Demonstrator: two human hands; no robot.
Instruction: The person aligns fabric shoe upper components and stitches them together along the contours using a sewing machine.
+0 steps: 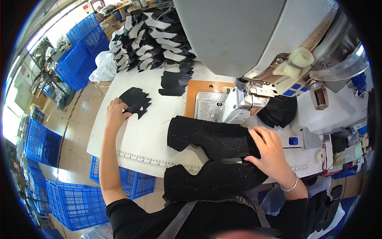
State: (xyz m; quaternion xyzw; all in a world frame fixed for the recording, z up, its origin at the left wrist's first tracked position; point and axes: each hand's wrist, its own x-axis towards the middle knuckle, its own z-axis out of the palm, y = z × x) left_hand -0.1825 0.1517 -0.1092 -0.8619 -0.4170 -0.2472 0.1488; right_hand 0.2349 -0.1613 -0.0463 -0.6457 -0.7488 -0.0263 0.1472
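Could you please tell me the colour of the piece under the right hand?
The piece is black with pale lines, clearest in the head view.

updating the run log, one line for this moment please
left hand: touching small black pieces | right hand: touching large black piece

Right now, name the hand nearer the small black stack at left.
Left: the left hand touches the black stack; the right hand, farther right, holds the stitched black piece.

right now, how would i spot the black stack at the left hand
From the big grey machine, look left across the white table. Near its left edge lies a small black stack with a jagged right side, the only one the left hand touches.
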